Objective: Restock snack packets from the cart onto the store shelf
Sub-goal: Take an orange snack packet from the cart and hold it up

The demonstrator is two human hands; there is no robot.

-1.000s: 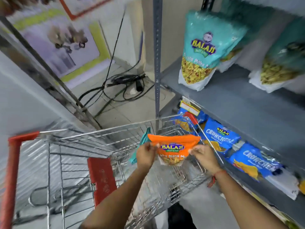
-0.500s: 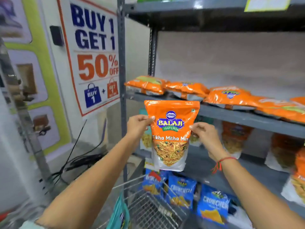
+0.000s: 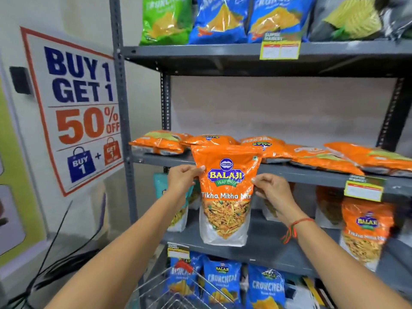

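Note:
An orange Balaji snack packet (image 3: pixel 225 197) hangs upright in front of the grey store shelf (image 3: pixel 289 173), its top level with the middle shelf's front edge. My left hand (image 3: pixel 182 178) pinches its left side and my right hand (image 3: pixel 273 190) pinches its right side, both near the logo. Several orange packets (image 3: pixel 312 156) lie flat on that middle shelf just behind it. The wire cart (image 3: pixel 178 291) shows only its far corner at the bottom of the view.
Orange and teal packets (image 3: pixel 365 230) stand on the shelf below, blue packets (image 3: pixel 223 284) on the lowest one, green and blue bags (image 3: pixel 218 18) on top. A sale poster (image 3: pixel 78 108) hangs on the left wall, with black cables (image 3: pixel 55 253) under it.
Both hands lifted the orange packet out of the cart up to the middle shelf's edge. My view rose from the cart to the upper shelves.

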